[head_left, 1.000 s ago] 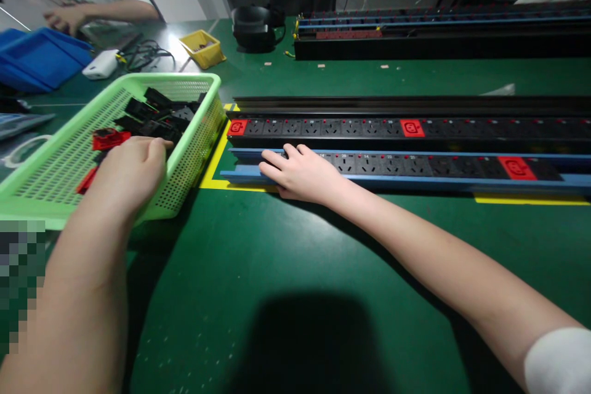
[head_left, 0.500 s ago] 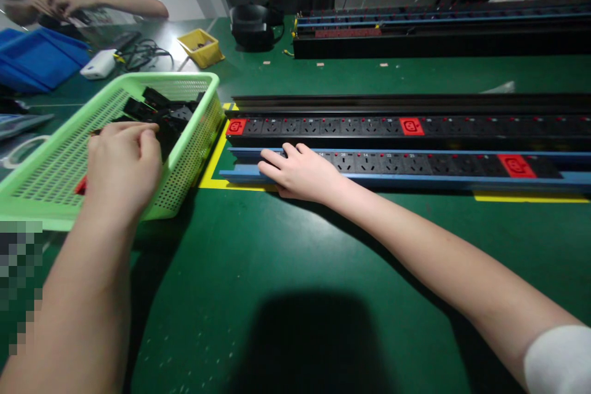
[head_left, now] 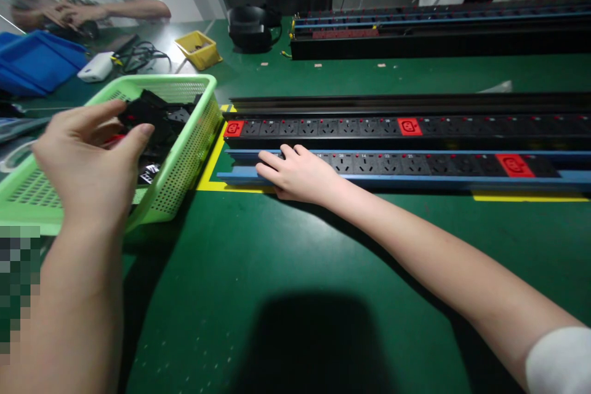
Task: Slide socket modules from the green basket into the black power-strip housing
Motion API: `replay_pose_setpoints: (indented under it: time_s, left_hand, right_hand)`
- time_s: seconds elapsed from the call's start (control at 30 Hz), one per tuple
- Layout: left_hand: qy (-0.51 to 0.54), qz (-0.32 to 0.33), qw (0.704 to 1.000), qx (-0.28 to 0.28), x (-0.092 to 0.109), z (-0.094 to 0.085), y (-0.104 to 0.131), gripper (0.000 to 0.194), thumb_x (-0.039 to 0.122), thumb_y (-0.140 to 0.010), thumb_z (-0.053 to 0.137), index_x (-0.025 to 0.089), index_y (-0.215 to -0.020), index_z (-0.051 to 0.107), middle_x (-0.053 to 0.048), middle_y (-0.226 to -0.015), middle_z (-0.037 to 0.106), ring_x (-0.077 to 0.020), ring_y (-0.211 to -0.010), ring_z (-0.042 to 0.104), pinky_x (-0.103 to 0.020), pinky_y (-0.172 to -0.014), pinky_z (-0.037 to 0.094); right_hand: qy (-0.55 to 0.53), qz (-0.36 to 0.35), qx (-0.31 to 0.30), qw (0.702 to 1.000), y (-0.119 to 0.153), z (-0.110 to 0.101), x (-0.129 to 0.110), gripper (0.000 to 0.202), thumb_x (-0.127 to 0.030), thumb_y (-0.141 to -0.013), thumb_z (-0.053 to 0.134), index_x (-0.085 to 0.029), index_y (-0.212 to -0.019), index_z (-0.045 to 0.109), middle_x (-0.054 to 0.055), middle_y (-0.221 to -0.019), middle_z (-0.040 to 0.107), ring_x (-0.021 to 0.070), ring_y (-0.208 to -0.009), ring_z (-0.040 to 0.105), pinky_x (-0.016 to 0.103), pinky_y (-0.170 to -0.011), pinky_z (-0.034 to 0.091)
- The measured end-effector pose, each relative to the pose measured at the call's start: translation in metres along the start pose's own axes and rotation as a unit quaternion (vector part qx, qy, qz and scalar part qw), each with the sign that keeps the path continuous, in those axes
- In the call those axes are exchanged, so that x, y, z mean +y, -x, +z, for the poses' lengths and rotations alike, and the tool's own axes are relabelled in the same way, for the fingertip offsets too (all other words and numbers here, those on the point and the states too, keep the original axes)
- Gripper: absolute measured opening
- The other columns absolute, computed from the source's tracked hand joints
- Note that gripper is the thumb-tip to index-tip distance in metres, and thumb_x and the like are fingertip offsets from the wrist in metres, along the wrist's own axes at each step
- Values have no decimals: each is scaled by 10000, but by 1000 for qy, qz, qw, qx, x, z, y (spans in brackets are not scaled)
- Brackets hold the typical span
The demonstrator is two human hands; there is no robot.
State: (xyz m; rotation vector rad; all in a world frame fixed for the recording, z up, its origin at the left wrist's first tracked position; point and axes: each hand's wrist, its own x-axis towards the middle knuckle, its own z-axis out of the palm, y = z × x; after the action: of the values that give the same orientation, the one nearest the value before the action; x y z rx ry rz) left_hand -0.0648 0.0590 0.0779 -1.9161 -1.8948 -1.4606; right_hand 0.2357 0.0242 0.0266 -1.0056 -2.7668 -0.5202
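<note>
My left hand (head_left: pixel 87 157) is over the light green basket (head_left: pixel 184 160), thumb and forefinger on the edges of a black socket module (head_left: pixel 150 114) with a small red dot. More black pieces and something red lie beneath it, partly hidden by the hand. My right hand (head_left: pixel 298 173) rests, fingers spread, on the left end of a row of black socket modules (head_left: pixel 367 164) set in a blue channel rail (head_left: pixel 415 182). A red socket (head_left: pixel 514 165) sits further right in that row. The modules under my palm are hidden.
Behind the blue rail lies a black power strip (head_left: pixel 323 128) with red sockets. At the back are a long black assembly (head_left: pixel 415 44), a black device (head_left: pixel 252 28), a yellow bin (head_left: pixel 198 49) and a blue bin (head_left: pixel 39 61). Another person's hands (head_left: pixel 76 14) are at back left.
My left hand has turned and its thumb and forefinger have spread, now around a black socket module. The right hand stays on the row. A white garment has appeared at back right.
</note>
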Motion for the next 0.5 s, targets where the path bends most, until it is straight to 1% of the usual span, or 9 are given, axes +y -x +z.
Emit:
replay_pose_setpoints:
  time_s: [0.1, 0.2, 0.33, 0.43, 0.5]
  left_hand:
    - [26, -20, 999, -20, 6, 1, 1, 477, 283, -776, 803, 162, -1235, 759, -133, -1150, 757, -271, -960, 739, -503, -918, 622]
    - [46, -49, 997, -37, 16, 0, 4, 453, 240, -752, 801, 146, -1194, 775, -138, -1090, 767, -246, -885, 740, -493, -869, 635]
    - [49, -76, 995, -46, 23, -1, 5, 477, 243, -736, 766, 166, -1207, 775, -104, -1014, 764, -167, -799, 694, -382, -816, 626]
    - [35, -56, 997, -50, 19, -1, 3, 482, 251, -740, 749, 184, -1217, 774, -83, -989, 752, -128, -745, 643, -307, -768, 595]
    - [25, -62, 996, -56, 15, -1, 2, 479, 251, -759, 730, 194, -1233, 766, -76, -1043, 740, -123, -771, 625, -282, -776, 571]
  right_hand:
    - [2, -2, 2, 1000, 0, 0, 0, 383, -278, -968, 560, -169, -1330, 496, 142, -1438, 568, 306, -1045, 605, 377, -772, 443]
    - [3, -2, -2, 1000, 0, 0, 0, 380, -280, -977, 552, -167, -1334, 492, 150, -1439, 563, 306, -1049, 609, 386, -774, 448]
    - [4, -1, 2, 1000, 0, 0, 0, 387, -284, -972, 561, -163, -1334, 496, 141, -1433, 568, 315, -1039, 614, 391, -764, 455]
    - [5, -1, 3, 1000, 0, 0, 0, 397, -286, -962, 581, -162, -1330, 497, 138, -1424, 577, 312, -1033, 614, 386, -766, 454]
    - [3, -4, 2, 1000, 0, 0, 0, 418, -305, -954, 604, -163, -1331, 493, 144, -1428, 575, 309, -1037, 613, 381, -771, 451]
